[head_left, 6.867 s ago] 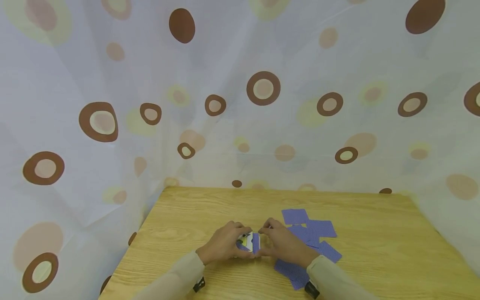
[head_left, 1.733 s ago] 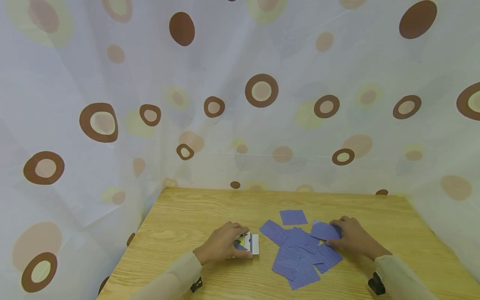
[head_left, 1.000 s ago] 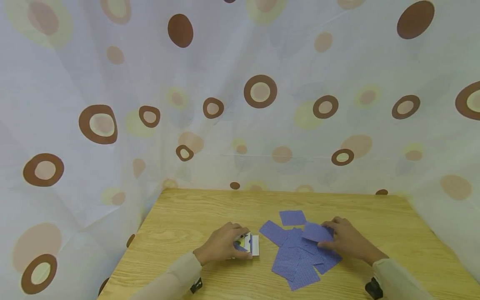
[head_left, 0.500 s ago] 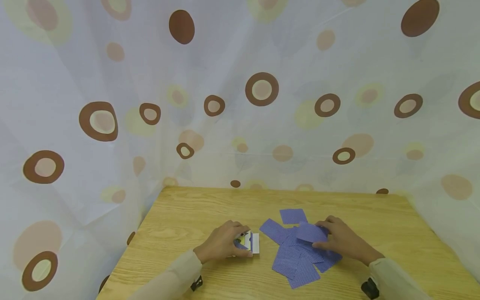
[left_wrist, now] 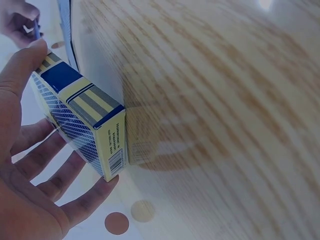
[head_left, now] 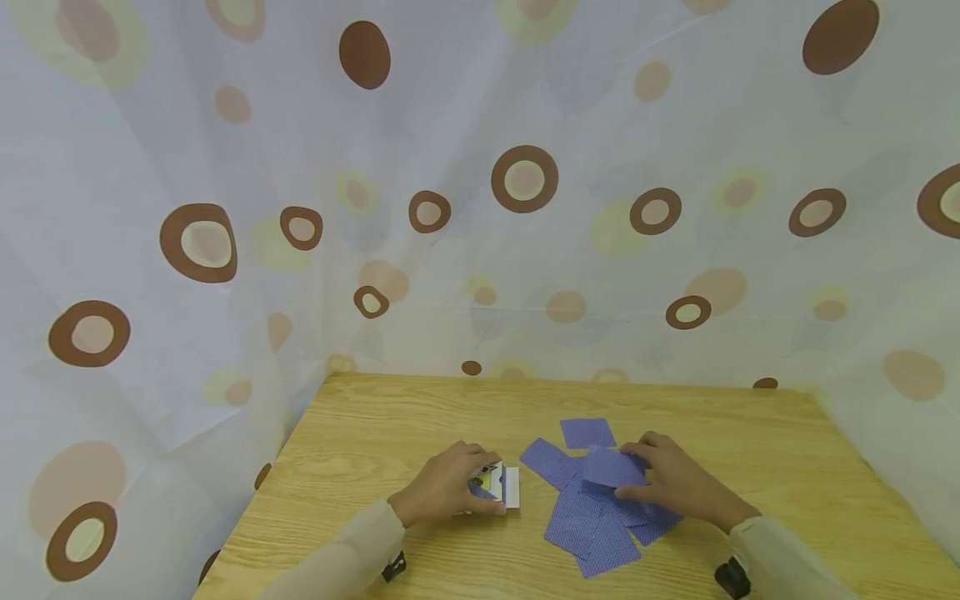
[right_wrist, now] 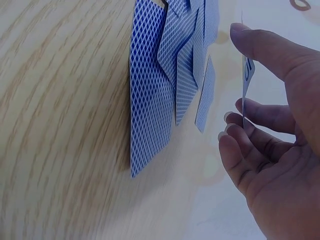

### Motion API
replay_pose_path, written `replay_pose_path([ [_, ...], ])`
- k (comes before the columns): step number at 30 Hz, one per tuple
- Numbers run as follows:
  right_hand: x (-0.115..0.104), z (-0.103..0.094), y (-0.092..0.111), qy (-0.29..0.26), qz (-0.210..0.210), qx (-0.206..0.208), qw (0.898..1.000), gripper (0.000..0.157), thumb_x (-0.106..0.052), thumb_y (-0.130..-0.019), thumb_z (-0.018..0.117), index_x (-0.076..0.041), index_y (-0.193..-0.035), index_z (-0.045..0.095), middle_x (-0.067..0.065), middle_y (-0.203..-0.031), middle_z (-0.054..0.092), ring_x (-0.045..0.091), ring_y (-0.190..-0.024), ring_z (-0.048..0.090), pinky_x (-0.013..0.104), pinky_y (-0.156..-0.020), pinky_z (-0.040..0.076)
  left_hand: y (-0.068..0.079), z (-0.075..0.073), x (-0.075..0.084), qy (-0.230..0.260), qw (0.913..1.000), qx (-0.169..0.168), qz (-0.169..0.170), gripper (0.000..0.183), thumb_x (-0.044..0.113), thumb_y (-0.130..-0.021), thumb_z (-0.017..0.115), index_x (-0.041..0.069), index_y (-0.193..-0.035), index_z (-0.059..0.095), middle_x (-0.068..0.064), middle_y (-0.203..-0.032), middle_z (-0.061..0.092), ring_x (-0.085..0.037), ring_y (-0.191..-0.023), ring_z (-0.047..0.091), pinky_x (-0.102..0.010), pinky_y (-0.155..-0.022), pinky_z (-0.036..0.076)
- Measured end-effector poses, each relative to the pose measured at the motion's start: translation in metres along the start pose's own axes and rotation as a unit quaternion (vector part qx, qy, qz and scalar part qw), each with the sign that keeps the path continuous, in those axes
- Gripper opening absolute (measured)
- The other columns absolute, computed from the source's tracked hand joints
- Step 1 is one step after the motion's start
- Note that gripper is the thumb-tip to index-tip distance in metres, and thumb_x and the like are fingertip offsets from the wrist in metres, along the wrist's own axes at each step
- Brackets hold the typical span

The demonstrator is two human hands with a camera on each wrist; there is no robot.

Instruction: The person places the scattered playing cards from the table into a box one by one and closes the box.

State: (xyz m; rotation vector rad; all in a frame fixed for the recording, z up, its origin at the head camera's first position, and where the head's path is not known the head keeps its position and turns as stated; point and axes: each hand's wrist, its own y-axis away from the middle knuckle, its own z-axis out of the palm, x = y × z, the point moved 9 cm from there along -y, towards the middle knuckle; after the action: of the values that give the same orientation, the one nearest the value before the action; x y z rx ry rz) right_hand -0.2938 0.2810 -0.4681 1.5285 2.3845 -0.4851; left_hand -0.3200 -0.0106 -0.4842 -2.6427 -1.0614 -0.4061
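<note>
Fingers (left_wrist: 90, 200), left hand (head_left: 442, 485): bent round a card box (left_wrist: 85, 115), spread to its breadth.

Card box, one: in the left hand, seemingly resting on the tabletop (head_left: 420, 408), white flap (head_left: 512, 488) projecting at its right end. I judge it light, thin-walled, stiff along the edges, crushable on the broad faces; best taken by two opposite sides.

Markings: blue lattice, dark blue band, striped panels; on one end, fine print and a barcode (left_wrist: 116, 161). I cannot read the print and find no legible brand.

Loose cards (head_left: 588, 529), several: blue patterned backs up, mostly overlapping, on the tabletop to the right of the card box. I expect them feather-light, springy and slick, apt to slide over one another; lift by an edge or corner.

Held card (head_left: 611, 468): above the loose cards, back up, slightly bowed; whether single or doubled I cannot tell. Dark mark on its face, unreadable from my angle. Hold lightly by opposite edges, against creasing.

Right hand (head_left: 678, 482): fingers (right_wrist: 237, 162) half closed, pinching the held card against the thumb.
</note>
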Motion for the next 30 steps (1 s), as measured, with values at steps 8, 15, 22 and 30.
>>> replay_pose_path([
  [8,-0.010,-0.002,-0.002,-0.016,-0.006,0.004,1.000,0.071,-0.051,-0.084,0.083,0.002,-0.128,0.067,0.003,-0.109,0.058,0.019,-0.098,0.052,0.038,-0.079,0.049,0.000,0.001,0.000,-0.001,1.0000,-0.001,-0.001,0.079,0.066,-0.082,0.076,0.016,-0.141,0.064,0.000,-0.131,0.064,-0.009,-0.103,0.054,-0.023,-0.076,0.047],
  [15,-0.017,-0.002,-0.003,-0.018,-0.005,0.002,1.000,0.077,-0.053,-0.083,0.083,0.004,-0.131,0.065,0.002,-0.110,0.057,0.018,-0.096,0.050,0.036,-0.077,0.048,-0.001,0.000,-0.001,0.000,1.0000,-0.004,-0.008,0.079,0.065,-0.082,0.077,0.016,-0.141,0.063,0.000,-0.132,0.064,-0.010,-0.105,0.054,-0.025,-0.078,0.048],
  [22,-0.024,0.000,-0.004,-0.027,-0.018,-0.002,0.999,0.076,-0.053,-0.084,0.081,0.003,-0.132,0.065,0.001,-0.109,0.055,0.017,-0.094,0.049,0.033,-0.074,0.047,-0.001,0.000,0.001,-0.006,0.9999,-0.007,-0.006,0.079,0.066,-0.082,0.077,0.015,-0.142,0.063,-0.001,-0.133,0.064,-0.011,-0.106,0.055,-0.024,-0.078,0.048],
  [30,-0.031,0.002,-0.007,-0.037,-0.027,-0.007,0.999,0.074,-0.055,-0.086,0.079,0.001,-0.133,0.064,-0.001,-0.109,0.053,0.017,-0.096,0.048,0.033,-0.076,0.047,-0.001,0.000,0.001,-0.002,1.0000,-0.005,-0.004,0.079,0.065,-0.082,0.078,0.015,-0.141,0.064,-0.001,-0.131,0.065,-0.010,-0.103,0.054,-0.023,-0.075,0.047],
])
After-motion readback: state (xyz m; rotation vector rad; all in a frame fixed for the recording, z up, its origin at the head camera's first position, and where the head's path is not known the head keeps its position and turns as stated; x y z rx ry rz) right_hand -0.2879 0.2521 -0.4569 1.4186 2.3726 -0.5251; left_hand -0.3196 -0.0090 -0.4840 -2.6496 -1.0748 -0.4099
